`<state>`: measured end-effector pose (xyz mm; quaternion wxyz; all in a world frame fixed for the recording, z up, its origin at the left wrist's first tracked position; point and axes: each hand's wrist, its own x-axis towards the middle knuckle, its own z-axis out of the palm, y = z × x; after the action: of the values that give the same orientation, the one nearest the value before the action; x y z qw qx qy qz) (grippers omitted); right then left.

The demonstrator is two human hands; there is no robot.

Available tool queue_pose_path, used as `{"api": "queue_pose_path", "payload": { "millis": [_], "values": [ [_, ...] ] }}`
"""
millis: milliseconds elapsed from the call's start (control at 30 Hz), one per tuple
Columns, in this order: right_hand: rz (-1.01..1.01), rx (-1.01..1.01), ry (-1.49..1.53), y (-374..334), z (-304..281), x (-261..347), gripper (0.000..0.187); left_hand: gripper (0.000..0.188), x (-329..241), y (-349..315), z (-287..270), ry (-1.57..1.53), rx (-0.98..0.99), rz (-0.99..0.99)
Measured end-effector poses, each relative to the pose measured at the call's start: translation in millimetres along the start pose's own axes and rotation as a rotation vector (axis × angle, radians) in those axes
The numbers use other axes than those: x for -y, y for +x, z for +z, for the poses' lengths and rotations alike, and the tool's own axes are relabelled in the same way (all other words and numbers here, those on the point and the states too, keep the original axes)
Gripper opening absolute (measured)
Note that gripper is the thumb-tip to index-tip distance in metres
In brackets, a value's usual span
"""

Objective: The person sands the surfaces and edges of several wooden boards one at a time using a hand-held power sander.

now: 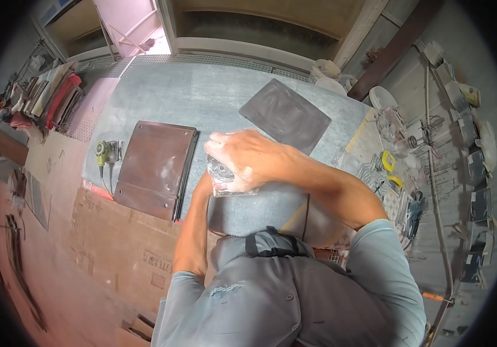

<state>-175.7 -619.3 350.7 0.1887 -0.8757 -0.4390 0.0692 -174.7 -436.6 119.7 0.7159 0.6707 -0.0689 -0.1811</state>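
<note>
Fingers (217,140), dusted white, wrap the top of a grimy square-based tool (221,169) in our right hand (241,161), toward the table's (170,87) near edge, just right of the stacked brown panels (153,165); our left hand (204,181) is mostly hidden, so we cannot tell how its fingers lie. It looks like a sander, so we do well to hold it level, spread pressure evenly across the base and leave fingertips clear of the rim.
</note>
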Motion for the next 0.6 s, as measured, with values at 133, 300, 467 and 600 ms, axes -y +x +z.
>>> {"api": "queue_pose_path", "payload": {
  "millis": [133, 300, 467, 600],
  "values": [
    [0.013, -0.043, 0.017, -53.9, -15.7, -12.2, 0.051, 0.029, -12.5, 7.8, 5.1, 0.185, 0.188, 0.078],
    [0.254, -0.084, 0.03, -168.6, -45.0, -28.4, 0.044, 0.025, -30.2, 9.8, 12.3, 0.288, 0.183, 0.018],
    [0.533, -0.157, 0.048, -266.0, -58.0, -30.5, 0.05, 0.027, -30.9, 15.5, 13.2, 0.333, 0.209, 0.014],
    [0.641, -0.247, -0.021, -331.2, -48.8, -44.6, 0.054, 0.036, -10.9, 15.3, 11.3, 0.253, 0.155, -0.004]
  ]
}}
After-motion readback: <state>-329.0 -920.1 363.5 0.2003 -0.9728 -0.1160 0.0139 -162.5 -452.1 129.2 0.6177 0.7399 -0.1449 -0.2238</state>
